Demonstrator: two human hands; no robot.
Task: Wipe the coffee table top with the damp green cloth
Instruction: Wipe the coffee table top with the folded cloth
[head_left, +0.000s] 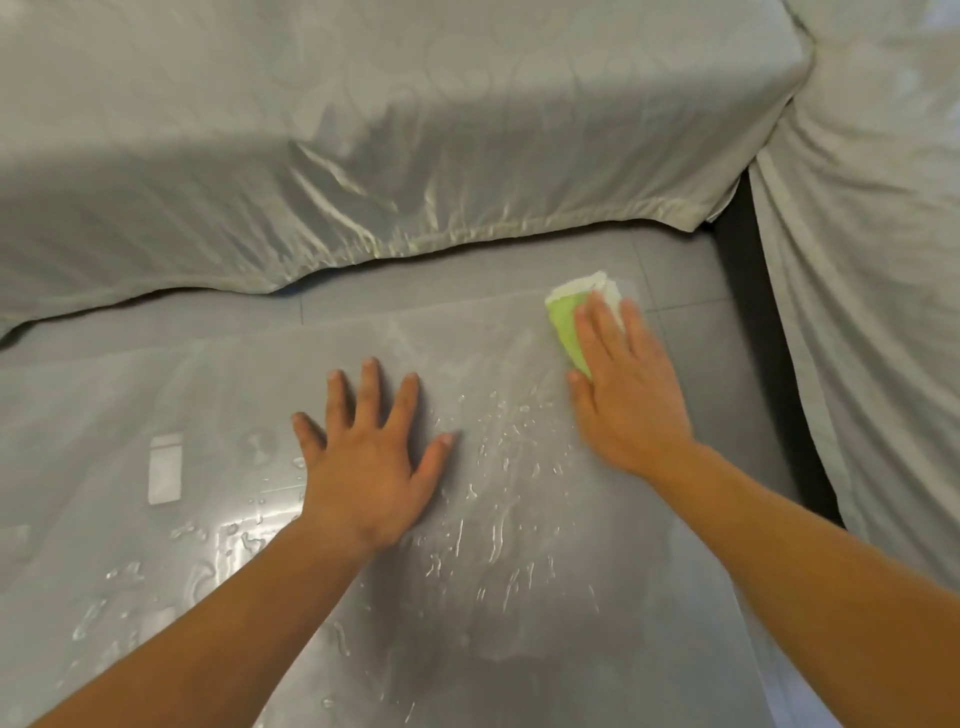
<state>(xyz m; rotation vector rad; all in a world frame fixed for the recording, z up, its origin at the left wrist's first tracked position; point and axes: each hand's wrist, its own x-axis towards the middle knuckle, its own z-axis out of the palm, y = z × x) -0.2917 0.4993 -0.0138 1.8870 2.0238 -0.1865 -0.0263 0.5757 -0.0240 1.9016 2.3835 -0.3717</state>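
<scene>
The glass coffee table top (218, 395) fills the lower view, see-through with grey floor tiles below. Water drops and streaks lie across its middle and left. A folded green cloth (569, 322) with a white edge lies near the table's far right corner. My right hand (626, 395) presses flat on the cloth, fingers pointing away from me, covering its near half. My left hand (366, 457) rests palm down on the wet glass at the centre, fingers spread, holding nothing.
A sofa under a shiny grey cover (363, 135) runs along the far side, close to the table's far edge. A second covered section (872, 291) stands on the right, with a dark gap (769, 332) between it and the table.
</scene>
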